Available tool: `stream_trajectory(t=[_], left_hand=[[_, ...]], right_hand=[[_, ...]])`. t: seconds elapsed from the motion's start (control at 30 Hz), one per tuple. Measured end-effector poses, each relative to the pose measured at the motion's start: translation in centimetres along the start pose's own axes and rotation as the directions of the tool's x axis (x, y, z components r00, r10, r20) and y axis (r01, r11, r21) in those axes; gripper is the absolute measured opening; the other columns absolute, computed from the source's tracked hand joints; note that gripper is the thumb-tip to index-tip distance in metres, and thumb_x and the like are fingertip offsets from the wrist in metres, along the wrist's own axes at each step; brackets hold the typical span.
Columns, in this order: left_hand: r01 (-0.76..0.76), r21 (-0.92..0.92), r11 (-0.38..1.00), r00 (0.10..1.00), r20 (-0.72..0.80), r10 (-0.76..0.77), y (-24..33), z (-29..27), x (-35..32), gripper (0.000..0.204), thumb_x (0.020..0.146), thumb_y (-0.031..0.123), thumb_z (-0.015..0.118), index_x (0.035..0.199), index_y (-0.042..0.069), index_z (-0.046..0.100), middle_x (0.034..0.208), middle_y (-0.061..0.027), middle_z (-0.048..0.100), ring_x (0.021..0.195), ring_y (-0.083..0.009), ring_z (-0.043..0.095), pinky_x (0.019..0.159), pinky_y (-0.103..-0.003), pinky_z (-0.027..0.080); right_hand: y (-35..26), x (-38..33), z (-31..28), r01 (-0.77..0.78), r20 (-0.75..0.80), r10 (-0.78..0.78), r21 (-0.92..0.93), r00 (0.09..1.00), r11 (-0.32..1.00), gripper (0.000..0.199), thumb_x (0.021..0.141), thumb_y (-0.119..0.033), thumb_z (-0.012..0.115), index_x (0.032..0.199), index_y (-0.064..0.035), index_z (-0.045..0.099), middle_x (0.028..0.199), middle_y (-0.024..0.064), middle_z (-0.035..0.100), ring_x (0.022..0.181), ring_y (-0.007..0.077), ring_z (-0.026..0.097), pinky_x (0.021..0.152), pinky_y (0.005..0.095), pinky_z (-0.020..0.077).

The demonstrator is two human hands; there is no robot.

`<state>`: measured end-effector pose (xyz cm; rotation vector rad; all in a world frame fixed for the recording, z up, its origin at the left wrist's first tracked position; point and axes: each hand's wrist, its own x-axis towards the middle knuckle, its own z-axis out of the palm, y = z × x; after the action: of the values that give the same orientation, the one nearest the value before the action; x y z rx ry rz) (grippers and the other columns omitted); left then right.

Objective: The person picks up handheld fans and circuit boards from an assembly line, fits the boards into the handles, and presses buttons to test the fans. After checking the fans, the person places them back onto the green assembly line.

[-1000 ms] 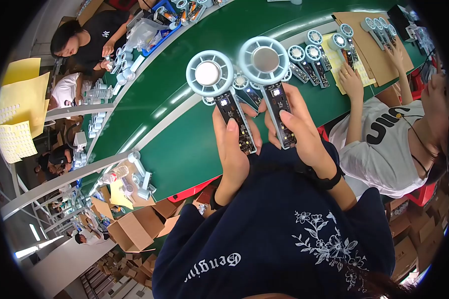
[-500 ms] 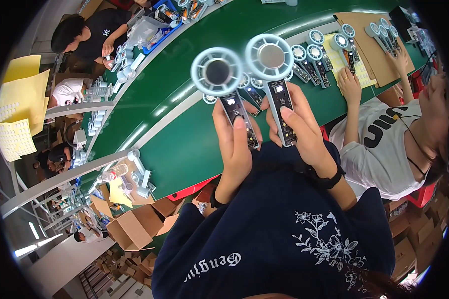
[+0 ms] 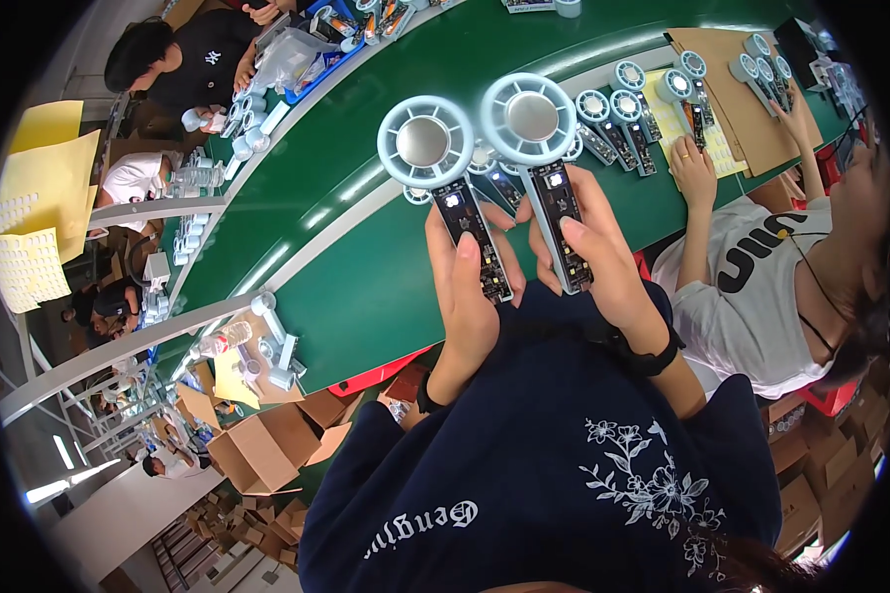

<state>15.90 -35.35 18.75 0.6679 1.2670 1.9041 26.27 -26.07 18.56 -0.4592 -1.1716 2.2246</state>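
Observation:
My left hand [image 3: 462,282] is closed round the handle of a light-blue handheld fan [image 3: 424,141], its thumb on the bare black circuit board [image 3: 459,213]. Closed in the same way, my right hand [image 3: 603,252] grips a second handheld fan [image 3: 530,116] by its handle. Both fans are upright side by side above the table, with round spoked heads and silver centre discs toward me. A small white light shows at the top of each board. Partly hidden behind them, more open fans [image 3: 503,185] lie on the green table.
More fans [image 3: 625,106] lie in a group to the right, near a yellow sticker sheet [image 3: 727,148] and brown cardboard [image 3: 761,163]. A co-worker in a white shirt [image 3: 761,287] sits there, hands on fans. Open cartons [image 3: 267,450] stand at lower left; a metal rail [image 3: 138,331] crosses the left side.
The left fan has turned slightly, so its disc looks brighter and its board faces me more squarely. The right fan has shifted a little left and down. Both grips stay closed.

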Motion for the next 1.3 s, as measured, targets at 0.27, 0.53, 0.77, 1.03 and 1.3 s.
stream_trajectory(t=[0.27, 0.53, 0.77, 1.03, 1.3], left_hand=[[-0.009, 0.030, 1.000, 1.000, 0.008, 0.009, 0.32, -0.21, -0.10, 0.048, 0.096, 0.027, 0.036, 0.133, -0.001, 0.022, 0.103, -0.0148, 0.050, 0.054, -0.0094, 0.050, 0.037, -0.020, 0.037], [-0.007, 0.023, 1.000, 1.000, -0.023, 0.007, 0.26, -0.03, -0.26, 0.048, 0.096, 0.027, 0.037, 0.132, -0.001, 0.022, 0.103, -0.0153, 0.050, 0.054, -0.0095, 0.050, 0.038, -0.020, 0.038], [-0.002, 0.019, 1.000, 1.000, 0.019, 0.001, 0.58, -0.56, -0.08, 0.047, 0.096, 0.025, 0.036, 0.132, -0.002, 0.022, 0.104, -0.0154, 0.050, 0.054, -0.0096, 0.050, 0.039, -0.020, 0.038], [0.021, -0.020, 1.000, 0.998, 0.059, -0.020, 0.46, -0.36, -0.04, 0.045, 0.097, 0.022, 0.035, 0.133, -0.001, 0.022, 0.106, -0.0157, 0.051, 0.055, -0.0099, 0.050, 0.039, -0.020, 0.038], [0.040, 0.033, 0.999, 0.998, 0.038, -0.042, 0.41, 0.00, -0.03, 0.043, 0.097, 0.022, 0.034, 0.132, 0.000, 0.022, 0.108, -0.0161, 0.051, 0.057, -0.0105, 0.050, 0.043, -0.020, 0.040]], right_hand=[[0.00, -0.10, 0.37, -0.015, -0.004, 0.015, 0.001, 1.000, 1.000, 0.050, 0.093, -0.025, 0.043, 0.131, 0.0014, 0.026, 0.107, 0.0140, 0.048, 0.065, 0.0107, 0.047, 0.047, 0.0219, 0.0421], [0.26, -0.18, 0.46, -0.006, 0.017, 0.005, 0.014, 1.000, 1.000, 0.050, 0.093, -0.025, 0.042, 0.132, 0.0011, 0.026, 0.108, 0.0146, 0.047, 0.067, 0.0109, 0.047, 0.047, 0.0226, 0.0426], [0.36, -0.14, 0.22, -0.001, 0.045, 0.001, 0.003, 0.999, 1.000, 0.049, 0.093, -0.023, 0.042, 0.133, 0.0004, 0.026, 0.108, 0.0145, 0.047, 0.068, 0.0114, 0.048, 0.048, 0.0236, 0.0431], [0.48, 0.06, -0.04, -0.009, 0.012, 0.009, 0.022, 1.000, 1.000, 0.046, 0.093, -0.019, 0.042, 0.132, 0.0007, 0.026, 0.108, 0.0140, 0.047, 0.069, 0.0116, 0.048, 0.049, 0.0243, 0.0438], [0.35, -0.03, -0.02, 0.010, 0.004, -0.010, 0.012, 1.000, 1.000, 0.046, 0.093, -0.020, 0.042, 0.131, 0.0015, 0.027, 0.106, 0.0145, 0.046, 0.067, 0.0116, 0.046, 0.047, 0.0234, 0.0429]])
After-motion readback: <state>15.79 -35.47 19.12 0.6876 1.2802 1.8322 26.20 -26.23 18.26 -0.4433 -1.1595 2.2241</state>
